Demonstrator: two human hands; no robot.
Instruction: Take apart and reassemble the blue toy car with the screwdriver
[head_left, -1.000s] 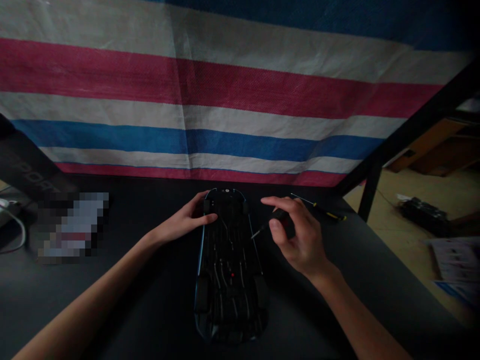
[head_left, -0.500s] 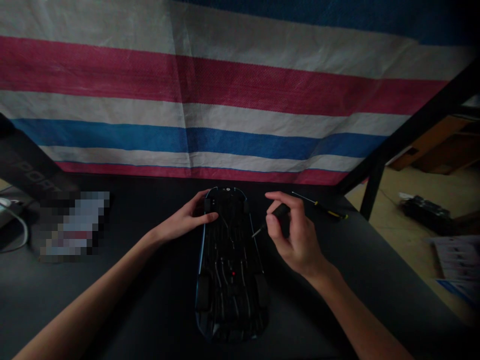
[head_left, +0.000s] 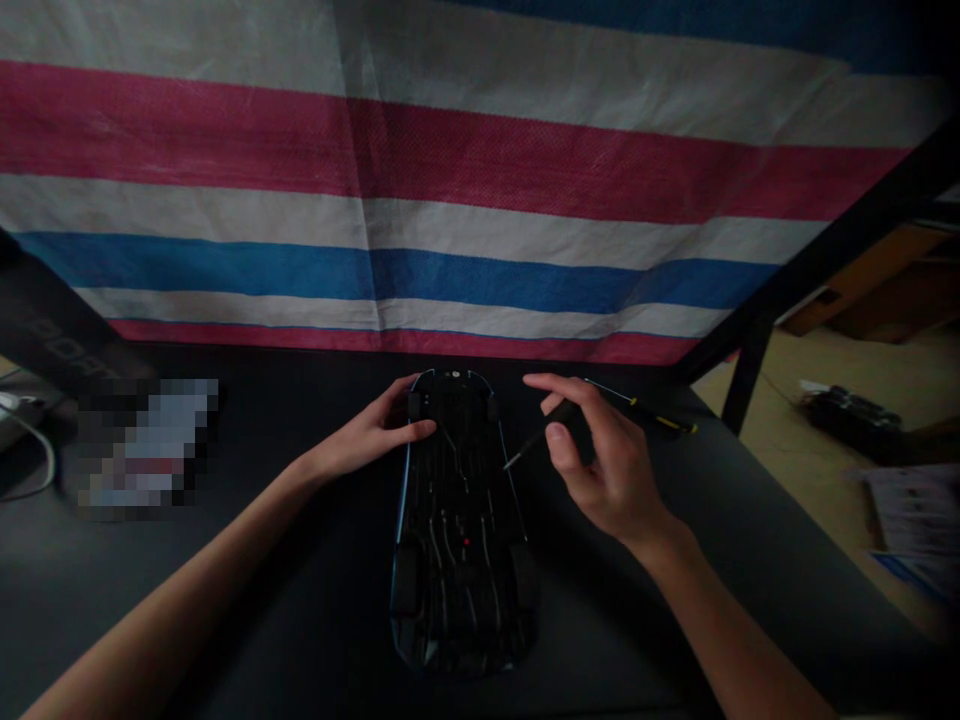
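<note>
Head camera, and I'm standing just off to one side of this: there's a model car (head_left: 465, 510) flipped onto its roof, lying lengthwise in the middle of the dark tabletop (head_left: 315, 610), underside facing up. Belly-up makes sense to me, since that puts the whole chassis within reach. The left hand (head_left: 375, 430) has the far end pinched along its left side, thumb laid over the underside and fingers down behind the edge, probably so it doesn't rock on that curved roof. The right hand (head_left: 611, 475) has a screwdriver (head_left: 536, 440) nipped between thumb and fingers by its dark handle, index finger stretched out free; looks like a loose, light hold, better for aiming than for force. The tip sits right by the car's right edge, and honestly I can't tell if it's touching. Headcount: one car, four wheels (head_left: 406, 580) showing, one little red spot (head_left: 466, 542) on the chassis, two hands, two screwdrivers. The other one, a yellow-and-black screwdriver (head_left: 664, 417), lies beyond the right hand, handy for a quick grab I'd guess. Off left there's one pixelated item (head_left: 165, 440), no clue what. One striped sheet (head_left: 480, 240) hangs behind it all, maybe as a screen.
</note>
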